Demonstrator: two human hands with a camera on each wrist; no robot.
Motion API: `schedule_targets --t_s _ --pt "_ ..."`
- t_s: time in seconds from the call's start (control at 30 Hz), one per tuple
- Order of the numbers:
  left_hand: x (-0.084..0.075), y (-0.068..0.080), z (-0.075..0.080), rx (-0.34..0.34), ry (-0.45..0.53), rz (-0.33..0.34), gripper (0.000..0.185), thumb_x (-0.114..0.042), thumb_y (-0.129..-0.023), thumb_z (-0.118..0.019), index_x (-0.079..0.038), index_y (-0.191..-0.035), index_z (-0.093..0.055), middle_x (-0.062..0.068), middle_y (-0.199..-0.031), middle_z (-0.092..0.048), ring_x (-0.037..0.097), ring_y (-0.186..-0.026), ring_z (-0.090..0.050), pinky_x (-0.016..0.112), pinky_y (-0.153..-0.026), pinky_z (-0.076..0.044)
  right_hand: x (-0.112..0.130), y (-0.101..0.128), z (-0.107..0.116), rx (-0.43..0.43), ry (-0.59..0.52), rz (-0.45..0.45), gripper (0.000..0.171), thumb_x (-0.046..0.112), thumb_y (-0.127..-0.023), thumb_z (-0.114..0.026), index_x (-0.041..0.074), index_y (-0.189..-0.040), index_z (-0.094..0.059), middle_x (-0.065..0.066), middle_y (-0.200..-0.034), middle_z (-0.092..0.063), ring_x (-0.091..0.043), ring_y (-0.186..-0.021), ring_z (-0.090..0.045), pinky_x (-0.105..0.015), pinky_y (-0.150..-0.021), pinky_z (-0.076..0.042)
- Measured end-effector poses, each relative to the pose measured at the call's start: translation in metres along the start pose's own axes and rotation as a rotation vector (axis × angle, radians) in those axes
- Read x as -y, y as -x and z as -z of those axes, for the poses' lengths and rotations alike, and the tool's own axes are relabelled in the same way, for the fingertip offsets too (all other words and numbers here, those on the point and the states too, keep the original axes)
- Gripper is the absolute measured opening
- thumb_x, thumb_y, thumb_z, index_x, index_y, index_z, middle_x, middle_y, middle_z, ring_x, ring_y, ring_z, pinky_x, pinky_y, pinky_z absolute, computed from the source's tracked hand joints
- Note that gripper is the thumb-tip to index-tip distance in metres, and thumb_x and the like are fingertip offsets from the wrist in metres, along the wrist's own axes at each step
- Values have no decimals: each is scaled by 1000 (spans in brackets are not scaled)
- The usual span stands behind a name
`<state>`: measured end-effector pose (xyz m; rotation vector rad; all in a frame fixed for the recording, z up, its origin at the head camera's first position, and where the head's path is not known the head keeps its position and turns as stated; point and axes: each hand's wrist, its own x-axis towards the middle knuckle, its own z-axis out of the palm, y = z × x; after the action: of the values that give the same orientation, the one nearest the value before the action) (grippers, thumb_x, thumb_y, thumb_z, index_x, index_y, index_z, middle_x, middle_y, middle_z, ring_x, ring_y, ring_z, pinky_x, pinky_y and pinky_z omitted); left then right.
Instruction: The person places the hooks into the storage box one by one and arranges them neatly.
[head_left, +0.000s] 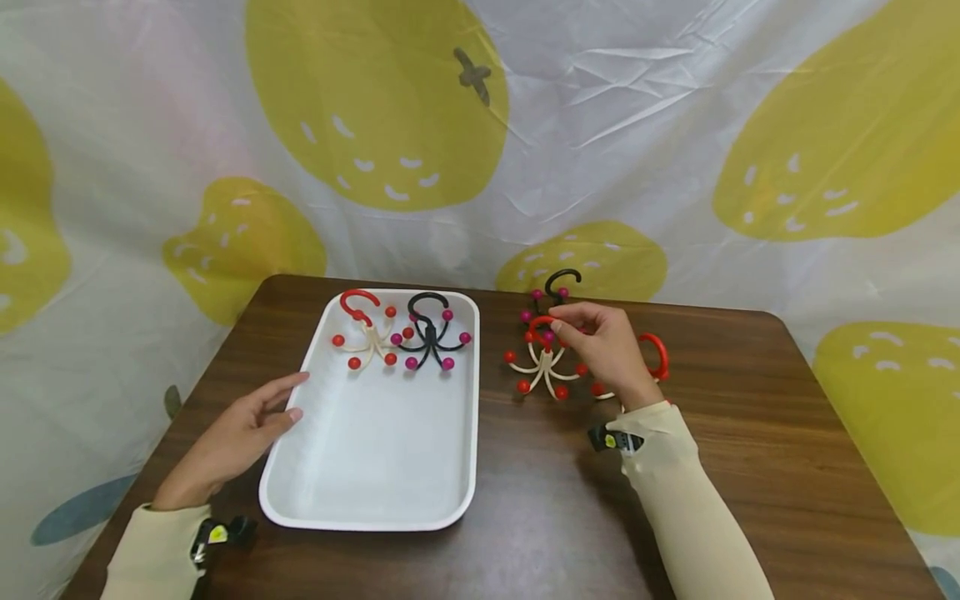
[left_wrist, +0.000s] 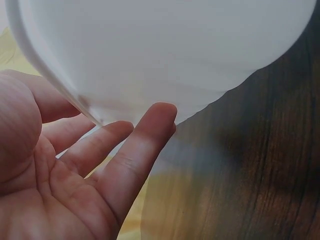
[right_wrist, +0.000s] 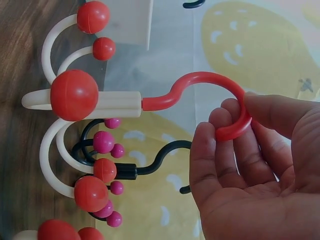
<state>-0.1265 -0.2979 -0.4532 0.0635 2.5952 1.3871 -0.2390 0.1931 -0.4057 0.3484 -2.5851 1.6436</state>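
Observation:
A white tray [head_left: 375, 467] lies on the brown table and holds a cream multi-arm hanger with red balls [head_left: 365, 333] and a black one with magenta balls [head_left: 431, 337]. My left hand [head_left: 258, 417] rests flat beside the tray's left rim, its straight fingers [left_wrist: 135, 150] touching the rim [left_wrist: 65, 85]. Right of the tray, my right hand [head_left: 562, 321] pinches the red hook [right_wrist: 220, 95] of another cream hanger [head_left: 543, 367], whose arms rest on the table. A black hanger [head_left: 557, 290] lies just behind it. A third cream hanger's red hook [head_left: 660, 354] shows behind my right hand.
The dark wooden table [head_left: 750, 433] has rounded corners and open surface at the front and right. A white cloth with yellow fruit prints [head_left: 600, 125] hangs behind and around it. Both sleeves are cream, with a small clip at each wrist.

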Motion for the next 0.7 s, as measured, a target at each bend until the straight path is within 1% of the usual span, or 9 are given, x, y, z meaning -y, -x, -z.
schedule_targets --t_s 0.07,0.1,0.17,0.23,0.27,0.33,0.47,0.57,0.7 --pt "0 0 0 -1 1 -6 60 -17 -109 -60 -15 -164 -39 31 -159 -47 40 -121 -69 49 -92 -64 1 0 0 -8 7 -1 27 25 -99 -77 10 -121 -79 -12 -117 -79 -13 -93 -74 -23 -76 -59" --pt "0 0 0 -2 2 -8 60 -17 -109 -60 -14 -164 -39 31 -159 -47 40 -121 -69 49 -92 -64 2 -1 0 -12 9 -1 27 25 -99 -77 10 -121 -79 -12 -116 -79 -10 -92 -74 -23 -76 -59" --pt "1 -1 0 -2 3 -11 60 -16 -109 -60 -14 -164 -39 31 -159 -47 41 -121 -69 50 -92 -64 4 -1 1 -19 8 1 28 25 -98 -78 9 -121 -80 -14 -113 -80 -10 -92 -74 -22 -76 -59" --pt "1 -1 0 -3 1 -13 60 -16 -109 -60 -13 -164 -39 31 -159 -47 41 -121 -69 50 -92 -64 7 0 1 -22 2 4 28 26 -98 -78 9 -121 -79 -16 -114 -79 -8 -93 -73 -20 -77 -58" --pt "1 -1 0 -3 0 -12 60 -17 -109 -60 -14 -164 -39 31 -159 -47 41 -121 -69 50 -92 -64 8 -1 2 -24 -1 6 28 25 -98 -78 9 -121 -79 -18 -114 -79 -10 -93 -74 -19 -76 -58" --pt "1 -1 0 -2 -2 -10 60 -17 -109 -60 -14 -164 -39 31 -159 -47 41 -121 -69 50 -92 -64 12 0 2 -27 -6 9 28 25 -98 -78 9 -121 -80 -19 -115 -79 -15 -94 -76 -19 -76 -58" --pt "1 -1 1 -3 -4 -6 60 -17 -108 -61 -14 -164 -39 31 -158 -48 40 -120 -69 49 -91 -64 19 0 3 -37 -10 10 28 26 -98 -79 10 -121 -80 -7 -108 -81 -13 -92 -75 -21 -74 -58" --pt "1 -1 1 -2 -2 -6 60 -18 -109 -61 -14 -164 -39 31 -158 -48 39 -120 -69 49 -91 -64 24 2 4 -41 -19 16 28 26 -98 -79 10 -121 -80 1 -105 -81 -8 -90 -73 -22 -73 -58" --pt "1 -1 0 1 0 -5 60 -18 -109 -60 -14 -164 -39 30 -157 -49 39 -120 -69 49 -92 -64 30 2 3 -39 -33 29 31 26 -98 -79 8 -123 -79 -6 -109 -81 -12 -92 -74 -20 -74 -58"
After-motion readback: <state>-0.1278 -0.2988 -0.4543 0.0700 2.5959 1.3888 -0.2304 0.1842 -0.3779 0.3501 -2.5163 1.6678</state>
